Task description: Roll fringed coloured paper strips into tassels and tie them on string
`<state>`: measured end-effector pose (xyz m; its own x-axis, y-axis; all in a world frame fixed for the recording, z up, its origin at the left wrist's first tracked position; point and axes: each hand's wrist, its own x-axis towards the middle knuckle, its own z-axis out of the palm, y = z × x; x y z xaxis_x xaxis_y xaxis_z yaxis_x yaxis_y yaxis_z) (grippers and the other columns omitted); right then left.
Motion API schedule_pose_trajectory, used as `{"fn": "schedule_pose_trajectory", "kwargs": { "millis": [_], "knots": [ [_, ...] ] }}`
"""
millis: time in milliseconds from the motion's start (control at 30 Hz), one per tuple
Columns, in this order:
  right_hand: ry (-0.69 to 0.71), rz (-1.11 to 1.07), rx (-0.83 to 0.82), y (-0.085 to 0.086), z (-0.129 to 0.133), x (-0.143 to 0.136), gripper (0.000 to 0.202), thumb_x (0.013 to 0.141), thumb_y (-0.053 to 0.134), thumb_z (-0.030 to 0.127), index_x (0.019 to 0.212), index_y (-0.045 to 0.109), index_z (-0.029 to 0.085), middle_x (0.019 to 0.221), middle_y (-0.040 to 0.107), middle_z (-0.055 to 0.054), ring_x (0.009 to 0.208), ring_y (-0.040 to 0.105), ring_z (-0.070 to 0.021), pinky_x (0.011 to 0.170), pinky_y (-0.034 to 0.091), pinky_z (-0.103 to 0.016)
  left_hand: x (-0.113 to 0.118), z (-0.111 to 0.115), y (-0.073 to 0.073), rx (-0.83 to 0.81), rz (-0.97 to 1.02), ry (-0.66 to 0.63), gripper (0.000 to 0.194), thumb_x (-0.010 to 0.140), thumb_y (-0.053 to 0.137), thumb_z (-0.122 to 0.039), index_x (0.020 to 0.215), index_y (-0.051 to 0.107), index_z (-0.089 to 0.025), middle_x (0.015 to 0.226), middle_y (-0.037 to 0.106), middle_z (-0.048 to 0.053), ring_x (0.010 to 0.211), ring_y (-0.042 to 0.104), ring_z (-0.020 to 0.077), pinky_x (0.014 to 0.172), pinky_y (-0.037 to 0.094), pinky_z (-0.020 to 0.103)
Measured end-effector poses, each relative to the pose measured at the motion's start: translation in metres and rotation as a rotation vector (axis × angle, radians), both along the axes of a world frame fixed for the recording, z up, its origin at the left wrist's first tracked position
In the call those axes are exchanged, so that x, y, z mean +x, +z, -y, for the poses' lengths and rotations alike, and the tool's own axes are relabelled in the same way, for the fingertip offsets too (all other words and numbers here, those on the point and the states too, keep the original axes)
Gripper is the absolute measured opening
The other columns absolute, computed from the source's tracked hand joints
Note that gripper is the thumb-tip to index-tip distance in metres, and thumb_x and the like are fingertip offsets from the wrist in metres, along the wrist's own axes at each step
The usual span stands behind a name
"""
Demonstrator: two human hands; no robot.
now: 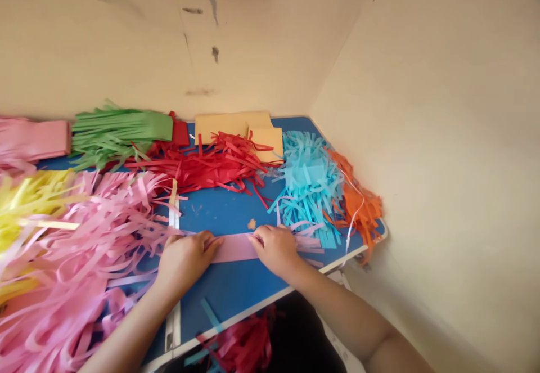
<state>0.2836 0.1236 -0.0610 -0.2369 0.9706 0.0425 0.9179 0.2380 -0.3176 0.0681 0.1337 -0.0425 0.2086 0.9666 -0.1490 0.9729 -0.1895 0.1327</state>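
Observation:
A flat band of lilac paper (pixel 235 247) lies on the blue table (pixel 219 210), with fringed strips spreading out beyond both hands. My left hand (pixel 189 259) pinches the band at its left part, thumb and fingers together. At its right part my right hand (pixel 275 249) grips the same band, fingers closed. The band's solid middle shows between the two hands. Beside my left hand is a big heap of pink fringed paper (pixel 84 266). Light blue fringed paper (pixel 312 176) lies just behind my right hand.
Red fringe (pixel 211 165), green fringe (pixel 126 131), yellow-orange folded paper (pixel 232 122) and pink paper (pixel 37 138) line the back. Yellow fringe (pixel 37 193) is at left. Orange fringe (pixel 358 201) hangs over the right edge, with white string (pixel 356 215). Walls meet behind the table.

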Motion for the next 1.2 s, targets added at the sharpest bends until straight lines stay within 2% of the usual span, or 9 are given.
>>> {"fn": "schedule_pose_trajectory", "kwargs": {
  "millis": [233, 300, 367, 433, 533, 700, 833, 1033, 1200],
  "knots": [
    [-0.018, 0.008, -0.024, 0.001, -0.004, 0.004, 0.018, 0.091, 0.064, 0.032, 0.077, 0.064, 0.022, 0.076, 0.071, 0.000, 0.071, 0.063, -0.0166, 0.070, 0.031, -0.031, 0.000, 0.003, -0.002, 0.070, -0.008, -0.012, 0.036, 0.094, 0.043, -0.046, 0.088, 0.069, -0.021, 0.076, 0.075, 0.007, 0.074, 0.069, 0.0245, 0.076, 0.041, 0.037],
    [-0.089, 0.034, 0.055, 0.007, -0.003, 0.006, 0.013, 0.088, 0.067, 0.032, 0.083, 0.064, 0.021, 0.081, 0.070, -0.002, 0.077, 0.063, -0.0198, 0.072, 0.032, -0.032, 0.003, 0.005, -0.002, 0.204, 0.009, -0.044, 0.028, 0.094, 0.047, -0.040, 0.100, 0.068, -0.022, 0.095, 0.075, 0.009, 0.091, 0.067, 0.0275, 0.088, 0.040, 0.043],
    [-0.147, 0.048, 0.208, 0.014, 0.002, 0.006, 0.006, 0.090, 0.064, 0.026, 0.093, 0.063, 0.020, 0.095, 0.070, -0.007, 0.088, 0.061, -0.0230, 0.078, 0.033, -0.035, 0.006, 0.007, -0.001, 0.350, 0.032, -0.188, 0.019, 0.093, 0.050, -0.028, 0.099, 0.068, -0.024, 0.105, 0.072, 0.008, 0.100, 0.063, 0.0286, 0.094, 0.036, 0.048],
    [-0.009, 0.013, 0.308, 0.017, 0.010, 0.003, 0.012, 0.091, 0.056, 0.015, 0.100, 0.062, 0.019, 0.105, 0.067, -0.009, 0.094, 0.059, -0.0230, 0.083, 0.035, -0.037, 0.009, 0.009, 0.000, 0.409, 0.048, -0.383, 0.019, 0.090, 0.050, -0.017, 0.088, 0.067, -0.024, 0.094, 0.071, 0.005, 0.093, 0.062, 0.0266, 0.093, 0.038, 0.048],
    [0.322, -0.065, 0.235, 0.013, 0.021, 0.000, 0.023, 0.080, 0.055, 0.012, 0.102, 0.060, 0.017, 0.104, 0.066, -0.009, 0.095, 0.057, -0.0229, 0.087, 0.038, -0.037, 0.009, 0.016, 0.003, 0.377, 0.062, -0.519, 0.019, 0.086, 0.050, -0.010, 0.082, 0.065, -0.021, 0.081, 0.069, 0.003, 0.085, 0.062, 0.0241, 0.096, 0.038, 0.049],
    [0.493, -0.106, 0.116, 0.002, 0.009, 0.022, 0.041, 0.067, 0.055, 0.014, 0.109, 0.058, 0.014, 0.111, 0.064, -0.010, 0.105, 0.054, -0.0258, 0.091, 0.039, -0.038, 0.001, 0.029, -0.001, 0.414, 0.161, -0.500, 0.023, 0.082, 0.056, -0.026, 0.100, 0.067, -0.018, 0.098, 0.072, 0.009, 0.097, 0.065, 0.0287, 0.112, 0.020, 0.061],
    [0.527, -0.108, 0.081, 0.002, -0.007, 0.038, 0.037, 0.067, 0.052, 0.008, 0.102, 0.061, 0.017, 0.103, 0.065, -0.008, 0.100, 0.056, -0.0232, 0.088, 0.039, -0.036, -0.007, 0.021, -0.017, 0.488, 0.218, -0.489, 0.022, 0.086, 0.049, -0.017, 0.097, 0.068, -0.022, 0.092, 0.074, 0.003, 0.088, 0.067, 0.0228, 0.111, 0.023, 0.057],
    [0.460, -0.120, 0.125, 0.001, -0.008, 0.036, 0.025, 0.079, 0.070, 0.030, 0.101, 0.065, 0.019, 0.105, 0.067, -0.006, 0.097, 0.058, -0.0221, 0.086, 0.034, -0.037, -0.014, 0.013, -0.026, 0.522, 0.285, -0.439, 0.018, 0.085, 0.053, -0.021, 0.092, 0.069, -0.022, 0.091, 0.075, 0.004, 0.087, 0.066, 0.0242, 0.097, 0.035, 0.050],
    [0.459, -0.150, 0.205, -0.007, -0.010, 0.040, 0.011, 0.091, 0.067, 0.031, 0.089, 0.070, 0.020, 0.099, 0.070, -0.003, 0.090, 0.059, -0.0170, 0.083, 0.030, -0.035, -0.016, 0.015, -0.024, 0.600, 0.224, -0.493, 0.015, 0.089, 0.055, -0.022, 0.092, 0.070, -0.021, 0.086, 0.075, 0.003, 0.081, 0.067, 0.0223, 0.101, 0.033, 0.052]
  ]
}}
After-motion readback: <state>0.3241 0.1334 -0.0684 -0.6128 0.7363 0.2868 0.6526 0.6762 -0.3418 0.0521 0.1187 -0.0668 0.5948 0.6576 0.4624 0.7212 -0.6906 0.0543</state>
